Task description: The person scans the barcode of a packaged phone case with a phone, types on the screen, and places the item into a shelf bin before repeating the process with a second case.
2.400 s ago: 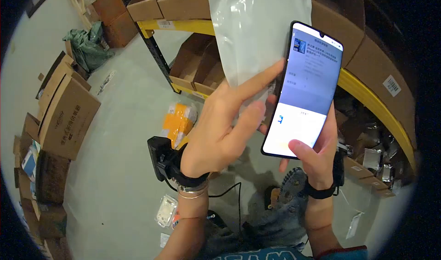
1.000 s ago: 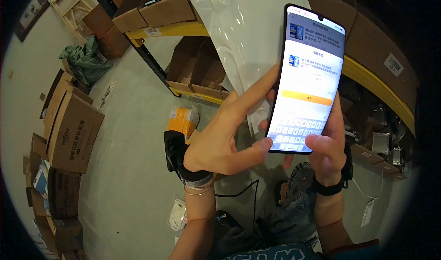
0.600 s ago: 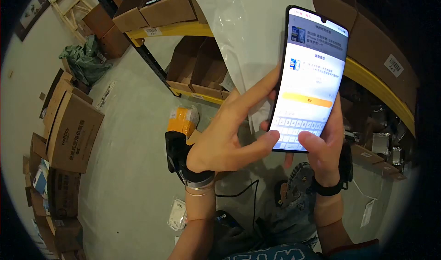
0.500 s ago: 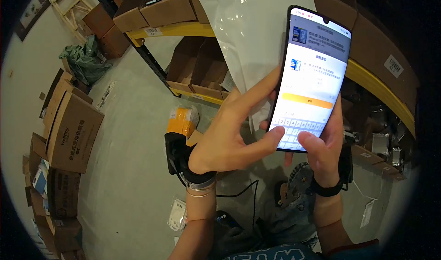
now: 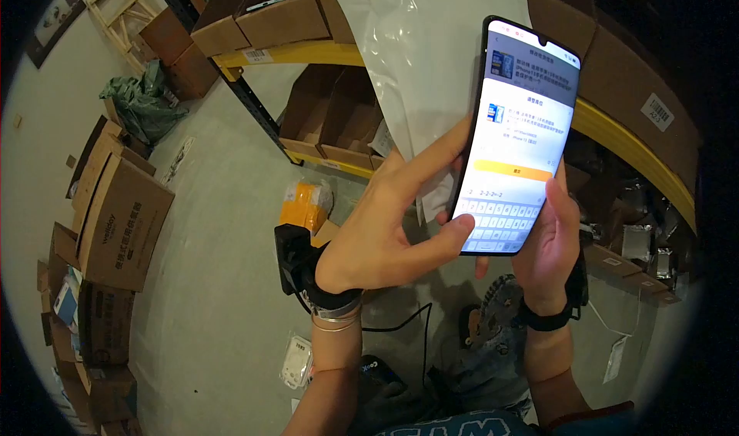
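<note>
A black-edged smartphone [image 5: 519, 140] is held upright and slightly tilted in both hands. Its lit screen shows a product entry, an orange button and a keyboard at the bottom. My left hand [image 5: 400, 220] grips the phone's left side, thumb over the lower left keys, fingers partly hidden behind. My right hand [image 5: 550, 243] wraps the lower right side, its thumb at the right edge near the orange button. Behind the phone hangs a large white plastic sheet or bag [image 5: 416, 43], partly hidden by the hand and phone.
Yellow-beamed shelving [image 5: 308, 55] with open cardboard bins stands ahead and to the right. Cardboard boxes [image 5: 115, 220] line the left wall. An orange package [image 5: 306, 205] and a white packet [image 5: 296, 361] lie on the floor; a black cable [image 5: 396, 327] runs nearby.
My right thumb has moved up from the keyboard to the phone's right edge. More text shows on the screen above the keyboard. The left hand stays nearly still.
</note>
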{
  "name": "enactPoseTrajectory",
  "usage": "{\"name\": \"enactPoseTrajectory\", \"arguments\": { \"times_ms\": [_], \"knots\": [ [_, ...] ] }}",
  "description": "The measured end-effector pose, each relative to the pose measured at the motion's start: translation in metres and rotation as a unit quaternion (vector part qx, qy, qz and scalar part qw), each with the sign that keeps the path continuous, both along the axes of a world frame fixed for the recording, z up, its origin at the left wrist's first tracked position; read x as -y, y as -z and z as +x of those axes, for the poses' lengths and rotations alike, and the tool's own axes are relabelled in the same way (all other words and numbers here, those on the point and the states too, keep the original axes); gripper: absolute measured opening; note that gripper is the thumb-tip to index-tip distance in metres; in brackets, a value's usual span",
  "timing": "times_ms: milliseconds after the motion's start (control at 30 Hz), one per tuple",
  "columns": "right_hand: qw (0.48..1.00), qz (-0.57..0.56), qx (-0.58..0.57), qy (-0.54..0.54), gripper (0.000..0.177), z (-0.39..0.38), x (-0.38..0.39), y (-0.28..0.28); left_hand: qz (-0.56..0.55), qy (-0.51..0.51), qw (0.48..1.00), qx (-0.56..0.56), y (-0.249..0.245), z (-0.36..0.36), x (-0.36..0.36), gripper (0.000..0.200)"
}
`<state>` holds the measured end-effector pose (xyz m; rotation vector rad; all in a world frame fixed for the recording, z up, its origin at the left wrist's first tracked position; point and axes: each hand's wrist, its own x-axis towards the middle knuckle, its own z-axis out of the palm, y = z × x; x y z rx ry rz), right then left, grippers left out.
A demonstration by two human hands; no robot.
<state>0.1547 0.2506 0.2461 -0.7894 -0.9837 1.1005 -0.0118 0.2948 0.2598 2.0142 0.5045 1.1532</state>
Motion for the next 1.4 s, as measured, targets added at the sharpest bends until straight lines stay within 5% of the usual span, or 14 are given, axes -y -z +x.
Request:
{"name": "enactPoseTrajectory", "arguments": {
  "times_ms": [1400],
  "knots": [
    [0.996,0.037,-0.011,-0.080,0.061,0.002,0.002,-0.010,-0.010,0.030,0.999,0.044,0.007,0.001,-0.007,0.065]
  ]
}}
